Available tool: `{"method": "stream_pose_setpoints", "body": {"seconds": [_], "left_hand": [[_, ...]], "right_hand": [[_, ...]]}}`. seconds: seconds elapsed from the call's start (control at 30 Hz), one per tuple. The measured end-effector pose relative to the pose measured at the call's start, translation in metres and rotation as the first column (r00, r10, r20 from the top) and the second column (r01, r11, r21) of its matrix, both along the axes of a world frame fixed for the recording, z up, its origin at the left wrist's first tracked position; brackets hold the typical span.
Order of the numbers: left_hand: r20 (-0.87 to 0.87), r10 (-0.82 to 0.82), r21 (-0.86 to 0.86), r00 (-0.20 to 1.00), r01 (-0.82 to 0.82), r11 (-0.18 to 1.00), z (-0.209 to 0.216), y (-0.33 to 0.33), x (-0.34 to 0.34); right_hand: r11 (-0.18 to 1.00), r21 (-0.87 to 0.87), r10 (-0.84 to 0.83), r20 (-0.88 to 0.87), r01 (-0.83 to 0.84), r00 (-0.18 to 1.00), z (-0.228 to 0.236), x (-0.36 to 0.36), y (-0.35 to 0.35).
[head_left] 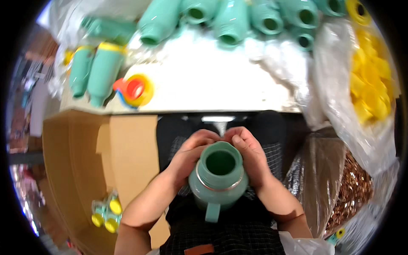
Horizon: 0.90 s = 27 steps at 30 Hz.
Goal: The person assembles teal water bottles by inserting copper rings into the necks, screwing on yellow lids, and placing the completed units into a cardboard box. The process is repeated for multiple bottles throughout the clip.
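A green flask body (219, 185) with a wide open mouth and a small handle stands in front of me over my lap, its mouth facing up. Around its neck runs a thin copper-coloured band (204, 185). My left hand (197, 146) curls round its far left side, and my right hand (250, 154) curls round the far right side. Both hands are closed, with their fingertips close together just beyond the rim. Whatever lies under the fingertips is hidden by the flask body and the hands.
Several green flask bodies (231, 23) lie along the white table's far side. Two more (104, 72) lie left, near a red and yellow ring-shaped piece (135, 89). A cardboard box (74, 170) sits left. Right are bags of yellow parts (369, 76) and copper-coloured strips (352, 187).
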<state>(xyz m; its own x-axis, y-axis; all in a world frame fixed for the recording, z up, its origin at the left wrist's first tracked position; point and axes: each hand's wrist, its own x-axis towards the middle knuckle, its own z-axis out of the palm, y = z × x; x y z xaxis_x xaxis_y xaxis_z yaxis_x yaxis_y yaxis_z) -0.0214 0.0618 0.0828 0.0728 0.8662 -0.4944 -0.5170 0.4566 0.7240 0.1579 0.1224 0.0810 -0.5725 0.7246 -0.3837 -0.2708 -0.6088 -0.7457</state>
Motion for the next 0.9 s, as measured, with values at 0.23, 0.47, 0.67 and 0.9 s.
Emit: {"method": "stream_pose_setpoints", "body": {"seconds": [0.23, 0.47, 0.67, 0.9], "left_hand": [[-0.374, 0.593, 0.188, 0.713, -0.568, 0.801, -0.016, -0.020, 0.033], [0.153, 0.344, -0.204, 0.926, -0.311, 0.928, -0.040, -0.080, 0.031], [0.056, 0.268, -0.147, 0.962, -0.257, 0.955, -0.055, -0.076, 0.012], [0.066, 0.270, -0.180, 0.961, -0.255, 0.950, -0.044, -0.058, 0.034]], "right_hand": [[0.666, 0.745, -0.192, 0.131, 0.031, 0.973, 0.054, 0.037, 0.009], [0.275, 0.956, 0.115, 0.072, -0.101, 0.991, 0.058, 0.053, -0.032], [0.287, 0.768, -0.957, 0.204, -0.573, -0.206, 0.104, 0.228, 0.170], [0.176, 0.858, -0.983, 0.130, -0.482, -0.129, 0.071, 0.289, 0.185]]}}
